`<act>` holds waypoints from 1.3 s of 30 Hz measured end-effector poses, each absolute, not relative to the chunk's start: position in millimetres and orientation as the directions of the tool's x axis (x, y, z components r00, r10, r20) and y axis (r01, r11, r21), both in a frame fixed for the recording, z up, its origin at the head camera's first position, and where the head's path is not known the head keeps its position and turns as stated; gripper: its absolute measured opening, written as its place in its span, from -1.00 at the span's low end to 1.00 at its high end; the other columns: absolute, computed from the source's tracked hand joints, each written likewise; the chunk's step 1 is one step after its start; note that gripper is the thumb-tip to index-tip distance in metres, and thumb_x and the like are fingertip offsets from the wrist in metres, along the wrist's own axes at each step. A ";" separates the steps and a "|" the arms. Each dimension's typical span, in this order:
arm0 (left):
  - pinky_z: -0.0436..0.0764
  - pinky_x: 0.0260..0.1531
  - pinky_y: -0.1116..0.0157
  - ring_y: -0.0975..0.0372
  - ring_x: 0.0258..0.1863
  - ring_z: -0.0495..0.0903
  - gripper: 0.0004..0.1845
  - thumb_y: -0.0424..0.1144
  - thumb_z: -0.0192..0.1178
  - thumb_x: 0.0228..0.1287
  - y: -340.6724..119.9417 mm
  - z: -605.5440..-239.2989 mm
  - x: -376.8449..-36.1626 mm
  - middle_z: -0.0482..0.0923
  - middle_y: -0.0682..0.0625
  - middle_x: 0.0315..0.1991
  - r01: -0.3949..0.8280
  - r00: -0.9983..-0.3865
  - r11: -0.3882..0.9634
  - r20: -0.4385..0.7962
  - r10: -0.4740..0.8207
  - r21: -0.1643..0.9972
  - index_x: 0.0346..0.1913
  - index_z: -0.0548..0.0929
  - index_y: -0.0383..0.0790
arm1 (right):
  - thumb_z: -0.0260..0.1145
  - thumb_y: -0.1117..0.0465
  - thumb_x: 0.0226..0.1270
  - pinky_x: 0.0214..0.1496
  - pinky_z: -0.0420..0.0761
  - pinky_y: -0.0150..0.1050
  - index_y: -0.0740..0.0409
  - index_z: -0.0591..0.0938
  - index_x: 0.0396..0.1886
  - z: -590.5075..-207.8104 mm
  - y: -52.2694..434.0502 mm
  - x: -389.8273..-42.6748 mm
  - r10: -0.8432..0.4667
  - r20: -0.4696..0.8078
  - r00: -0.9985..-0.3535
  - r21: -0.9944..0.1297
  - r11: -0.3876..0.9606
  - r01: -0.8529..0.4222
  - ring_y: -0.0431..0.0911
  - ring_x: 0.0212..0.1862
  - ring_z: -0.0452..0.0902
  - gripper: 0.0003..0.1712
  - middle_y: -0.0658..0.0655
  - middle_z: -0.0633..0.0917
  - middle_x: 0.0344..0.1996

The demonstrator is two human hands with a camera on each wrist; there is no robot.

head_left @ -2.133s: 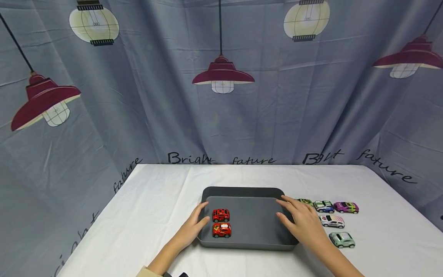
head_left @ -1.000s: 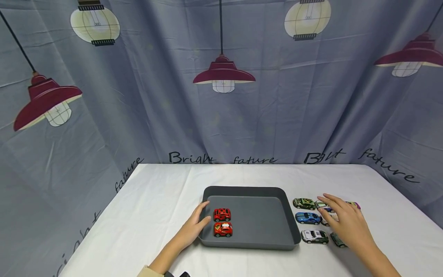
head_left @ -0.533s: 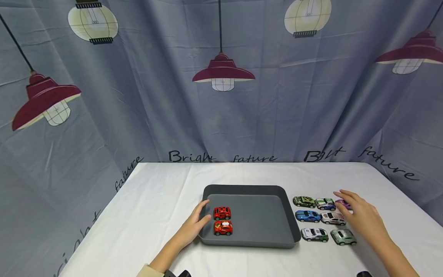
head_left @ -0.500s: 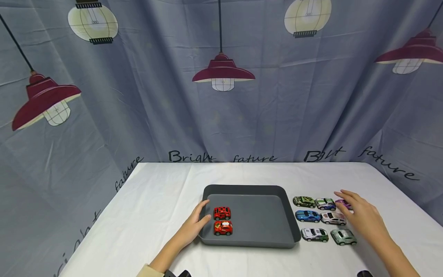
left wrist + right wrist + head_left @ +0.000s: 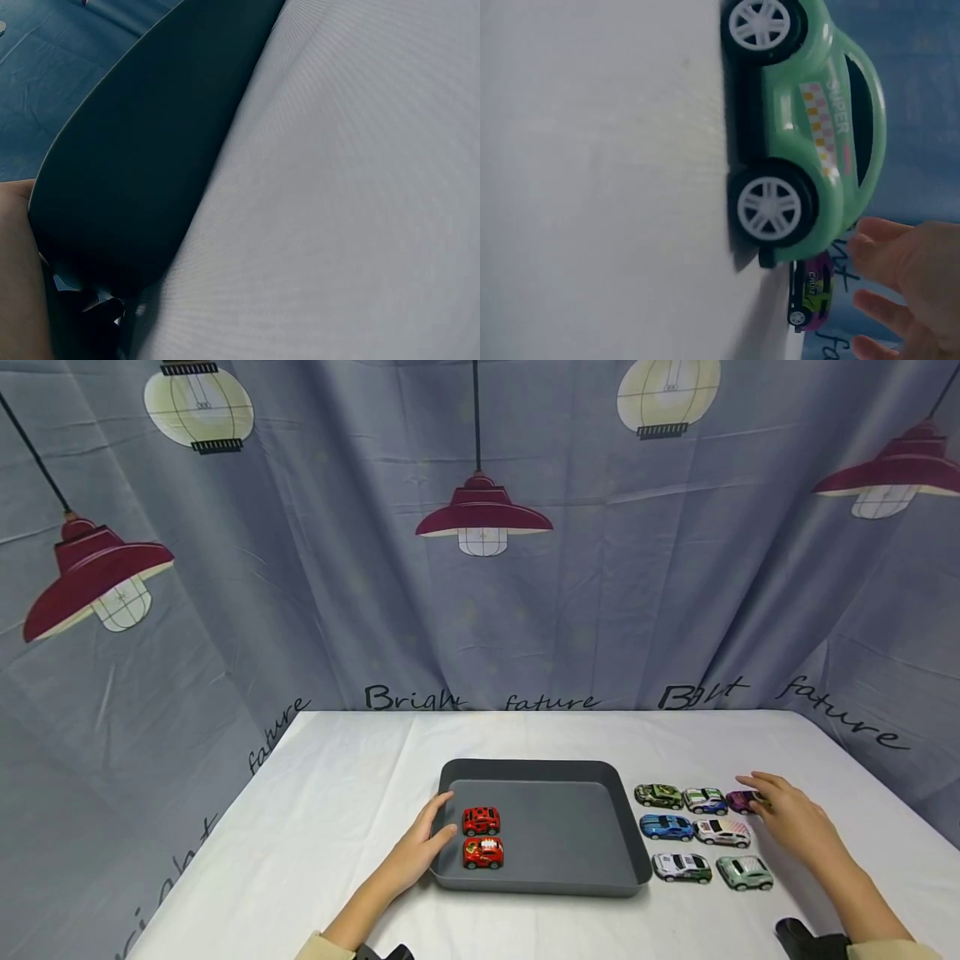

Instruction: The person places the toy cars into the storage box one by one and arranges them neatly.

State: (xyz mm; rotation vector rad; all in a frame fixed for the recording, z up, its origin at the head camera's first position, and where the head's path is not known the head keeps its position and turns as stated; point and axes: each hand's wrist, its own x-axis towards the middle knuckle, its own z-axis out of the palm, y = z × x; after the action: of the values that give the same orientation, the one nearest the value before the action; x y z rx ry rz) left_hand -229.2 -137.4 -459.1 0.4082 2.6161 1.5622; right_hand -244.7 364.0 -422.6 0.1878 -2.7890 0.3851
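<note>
My left hand [image 5: 415, 850] rests at the left rim of a dark grey tray [image 5: 562, 843], fingers loosely spread; in the left wrist view the tray's outer wall [image 5: 142, 150] hides part of it. Inside the tray sit a red toy car with dark spots [image 5: 481, 821] and another red toy car [image 5: 483, 852]. My right hand [image 5: 802, 822] is over the right end of a purple toy car [image 5: 741, 802], fingers extended and partly covering it; contact cannot be told. Close up in the right wrist view stands a light green toy car [image 5: 810, 135], with my right hand [image 5: 922, 285] beyond it.
Right of the tray, several more toy cars stand in rows: camouflage green [image 5: 658, 796], white-green-blue [image 5: 705, 801], blue [image 5: 666, 827], white with pink [image 5: 722, 832] and white-black [image 5: 681, 867]. A white cloth [image 5: 360, 777] covers the table; a printed curtain [image 5: 337, 568] hangs behind.
My right hand has left the tray's right side and moved rightward over the toy cars to the purple one, uncovering the others. My left hand and the red cars have stayed put.
</note>
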 end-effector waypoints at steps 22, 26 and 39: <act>-0.05 0.27 -0.22 -0.12 0.41 -0.09 -0.40 -0.03 -0.04 0.33 -137.4 -459.7 -230.1 -0.06 -0.19 0.42 0.183 -0.962 0.445 0.066 0.267 0.876 0.38 0.09 -0.05 | 0.17 0.55 0.01 -0.16 0.41 0.24 0.34 0.57 -0.21 -434.6 379.5 -259.6 -0.155 0.319 -0.935 -0.231 0.944 -0.235 0.41 -0.11 0.44 -0.71 0.47 0.58 -0.20; -0.04 0.27 -0.22 -0.12 0.40 -0.08 -0.40 -0.03 -0.03 0.33 -137.3 -458.8 -229.6 -0.05 -0.19 0.42 0.186 -0.962 0.448 0.068 0.266 0.875 0.38 0.10 -0.04 | 0.16 0.52 0.04 -0.17 0.39 0.26 0.32 0.57 -0.17 -430.8 377.8 -257.0 -0.102 0.288 -0.952 -0.244 0.954 -0.176 0.43 -0.10 0.41 -0.70 0.50 0.55 -0.16; -0.04 0.27 -0.21 -0.11 0.41 -0.08 -0.40 -0.04 -0.03 0.33 -137.1 -457.7 -229.1 -0.05 -0.18 0.42 0.185 -0.962 0.446 0.069 0.263 0.876 0.38 0.10 -0.02 | 0.25 0.58 -0.08 -0.21 0.40 0.16 0.37 0.61 -0.28 -427.9 365.0 -253.1 -0.172 0.515 -0.840 -0.196 0.930 -0.310 0.36 -0.27 0.48 -0.72 0.43 0.62 -0.34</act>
State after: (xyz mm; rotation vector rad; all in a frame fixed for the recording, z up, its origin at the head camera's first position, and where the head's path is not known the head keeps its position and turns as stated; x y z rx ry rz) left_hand -229.1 -137.1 -457.7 0.4042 2.6051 1.5632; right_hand -253.1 365.0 -427.9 0.3447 -2.5808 0.3721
